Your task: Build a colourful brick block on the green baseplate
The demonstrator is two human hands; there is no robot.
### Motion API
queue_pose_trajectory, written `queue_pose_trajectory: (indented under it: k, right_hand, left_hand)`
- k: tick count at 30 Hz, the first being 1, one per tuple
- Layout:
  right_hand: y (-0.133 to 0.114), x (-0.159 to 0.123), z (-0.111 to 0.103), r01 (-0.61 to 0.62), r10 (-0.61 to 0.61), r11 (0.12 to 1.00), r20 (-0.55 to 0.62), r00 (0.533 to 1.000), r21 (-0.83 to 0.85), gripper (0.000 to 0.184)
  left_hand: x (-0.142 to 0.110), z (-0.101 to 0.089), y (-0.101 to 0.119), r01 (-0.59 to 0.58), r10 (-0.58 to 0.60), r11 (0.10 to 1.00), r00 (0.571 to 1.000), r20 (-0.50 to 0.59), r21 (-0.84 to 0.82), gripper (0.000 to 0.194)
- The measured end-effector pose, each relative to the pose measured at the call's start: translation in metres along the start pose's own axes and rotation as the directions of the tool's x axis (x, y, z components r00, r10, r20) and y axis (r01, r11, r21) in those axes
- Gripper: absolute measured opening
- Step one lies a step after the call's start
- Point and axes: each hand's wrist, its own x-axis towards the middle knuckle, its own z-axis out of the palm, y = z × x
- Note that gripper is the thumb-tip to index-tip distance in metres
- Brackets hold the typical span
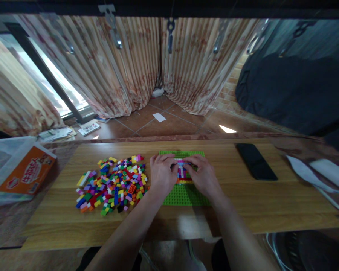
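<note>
A green studded baseplate [177, 195] lies on the wooden table, with a small block of colourful toy bricks [182, 172] built up at its middle, showing pink, purple, white, red and yellow. My left hand [162, 171] is at the left side of these bricks, thumb and fingers curled in a pinch. From the right, my right hand [202, 173] reaches to their top edge, its fingers bent together too. Between the fingertips a light blue piece shows, but which fingers grip it is hard to see. A heap of loose toy bricks [115, 184] spreads left of the baseplate.
A black phone [256, 162] lies on the table [231, 210] to the right. White papers [313, 173] lie by the right end. On the left stands a clear plastic box [11, 150] with an orange label. Beyond the table hang striped curtains [138, 67].
</note>
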Motion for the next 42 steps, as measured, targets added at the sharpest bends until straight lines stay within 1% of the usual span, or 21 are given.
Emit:
queue_pose_trajectory:
  k: [4, 8, 12, 21, 25, 30, 38, 42]
  right_hand:
    - [0.0015, -0.0004, 0.0008, -0.015, 0.015, 1.0, -0.016, 1.0, -0.007, 0.015]
    - [0.0028, -0.0009, 0.0006, -0.031, 0.031, 1.0, -0.013, 0.999, 0.004, 0.015]
    - [0.0014, -0.0011, -0.0004, -0.029, 0.029, 1.0, -0.013, 0.999, 0.011, 0.015]
    - [0.0007, -0.0017, -0.0016, -0.012, 0.012, 1.0, -0.024, 1.0, 0.011, 0.014]
    - [0.0003, -0.0016, -0.0014, 0.005, -0.004, 1.0, -0.029, 1.0, 0.007, 0.014]
    - [0.0012, -0.0022, -0.0022, -0.016, 0.016, 1.0, -0.025, 1.0, 0.013, 0.015]
    - [0.0043, -0.0036, -0.007, -0.016, 0.016, 0.999, -0.026, 1.0, 0.029, 0.014]
    - [0.0048, -0.0039, -0.0083, -0.032, 0.034, 0.998, -0.031, 0.999, 0.046, 0.014]
  left_hand:
    - [0.0004, -0.0005, 0.0002, 0.005, -0.005, 1.0, 1.0, -0.003, 0.022, 0.004]
    - [-0.0002, -0.0005, 0.0004, 0.008, -0.009, 0.999, 1.0, 0.015, 0.044, 0.007]
    - [-0.0021, 0.0009, 0.0004, -0.008, 0.007, 0.999, 1.0, 0.026, 0.043, 0.011]
    - [-0.0026, 0.0021, -0.0008, -0.022, 0.021, 0.999, 1.0, 0.023, 0.037, 0.012]
    - [-0.0028, 0.0018, -0.0011, -0.024, 0.023, 0.999, 1.0, 0.016, 0.041, 0.012]
    - [-0.0025, 0.0022, -0.0011, -0.022, 0.022, 0.999, 1.0, 0.005, 0.041, 0.012]
    - [-0.0003, 0.0005, -0.0022, -0.008, 0.009, 1.0, 1.0, -0.021, 0.022, 0.007]
    - [0.0007, -0.001, -0.003, -0.007, 0.007, 1.0, 0.999, -0.031, 0.005, 0.009]
